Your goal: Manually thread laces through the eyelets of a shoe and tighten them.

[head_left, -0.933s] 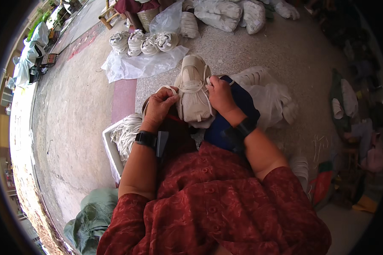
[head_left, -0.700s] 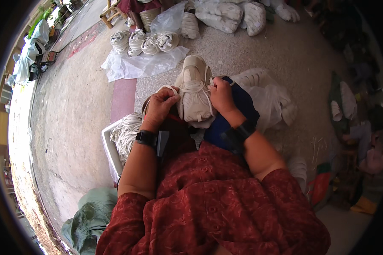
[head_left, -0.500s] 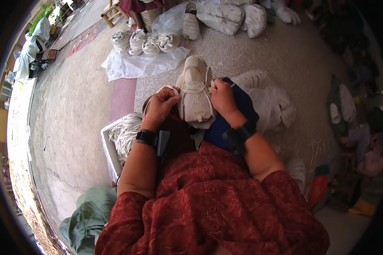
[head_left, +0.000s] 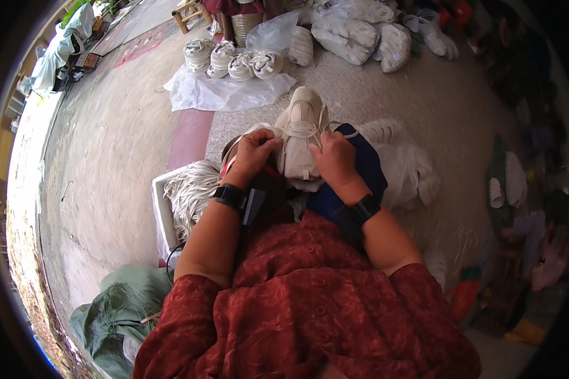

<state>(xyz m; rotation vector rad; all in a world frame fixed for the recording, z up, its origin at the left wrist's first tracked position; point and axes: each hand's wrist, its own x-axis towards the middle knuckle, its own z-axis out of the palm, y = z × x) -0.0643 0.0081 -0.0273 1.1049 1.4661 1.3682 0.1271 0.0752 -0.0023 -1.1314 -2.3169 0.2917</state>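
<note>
A beige sneaker (head_left: 302, 114) rests between my knees, toe pointing away from me, with a pale shoelace (head_left: 299, 132) crossing its upper. My left hand (head_left: 254, 153) is closed in a pinch at the shoe's left side, on a stretch of lace that loops over the fingers. On the opposite side my right hand (head_left: 336, 159) has its thumb and finger pinched by the eyelets, where another lace end trails over my blue-covered knee (head_left: 363, 165). The fingertips partly hide what they grip.
A white box (head_left: 164, 215) of loose laces stands by my left leg. Several sneakers (head_left: 240, 65) sit on plastic sheeting ahead. Bagged shoes (head_left: 348, 35) lie farther off, and more wrapped shoes (head_left: 401, 161) are beside my right knee. Green cloth (head_left: 126, 309) is heaped at lower left.
The view has shifted, so the surroundings appear farther right and a little lower. My right hand has moved slightly down along the sneaker's side. Both hands stay at the laces.
</note>
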